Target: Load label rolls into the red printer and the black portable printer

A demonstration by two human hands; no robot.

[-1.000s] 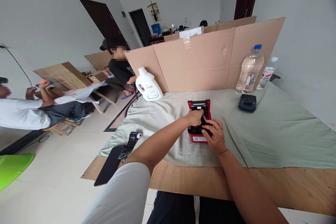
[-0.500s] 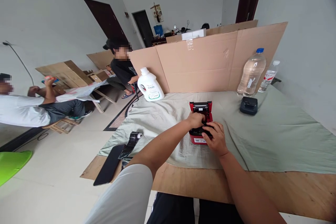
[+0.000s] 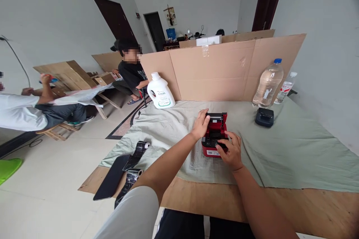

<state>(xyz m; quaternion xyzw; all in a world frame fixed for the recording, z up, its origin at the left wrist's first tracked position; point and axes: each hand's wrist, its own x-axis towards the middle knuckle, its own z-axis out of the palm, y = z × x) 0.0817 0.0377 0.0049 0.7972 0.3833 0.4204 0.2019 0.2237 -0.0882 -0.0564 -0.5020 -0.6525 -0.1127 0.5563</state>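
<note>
In front of me on the cloth stands a small red and black thermal printer [image 3: 211, 152], its lid [image 3: 216, 115] raised and its dark inside exposed. My left hand [image 3: 201, 125] grips the lid's left edge, thumb in front and fingers partly behind it. Around the right front corner of the body curves my right hand [image 3: 232, 150], thumb at the front and fingers over the right side. A white label is on the printer's front face. Whether a roll lies inside is too dark to tell.
A strip of shiny black film [image 3: 137, 155] on a roll, another film roll [image 3: 130, 183] and a flat black slab [image 3: 112, 177] lie left. Behind are a white detergent jug [image 3: 161, 91], cardboard screen [image 3: 210, 71], large bottle [image 3: 267, 86], smaller bottle [image 3: 285, 89] and dark case [image 3: 264, 117]. Two people sit left.
My left hand has come out of the printer's inside and moved up and left onto the lid's edge. The right hand has stayed at the printer's right front. The view has shifted slightly.
</note>
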